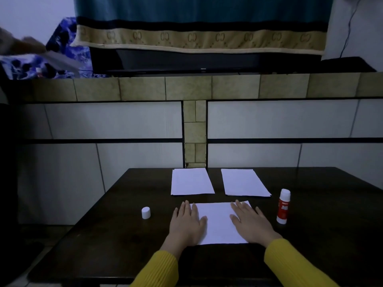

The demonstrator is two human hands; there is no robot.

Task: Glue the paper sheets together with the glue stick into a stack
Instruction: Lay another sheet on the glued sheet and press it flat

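A white paper sheet [217, 222] lies on the dark table [107, 241] in front of me. My left hand [186, 222] presses flat on its left edge and my right hand [248, 222] presses flat on its right side, fingers straight. Two more white sheets lie farther back, one left [191, 181] and one right [244, 182]. The red and white glue stick [283, 206] stands upright and uncapped to the right of my right hand. Its white cap [146, 212] sits on the table left of my left hand.
A tiled wall with a ledge [186, 88] rises right behind the table. On the ledge stand a dark screen [207, 61] draped with a teal and beige cloth, and a blue patterned cloth [62, 48] at the left. A blurred hand with paper shows at far upper left.
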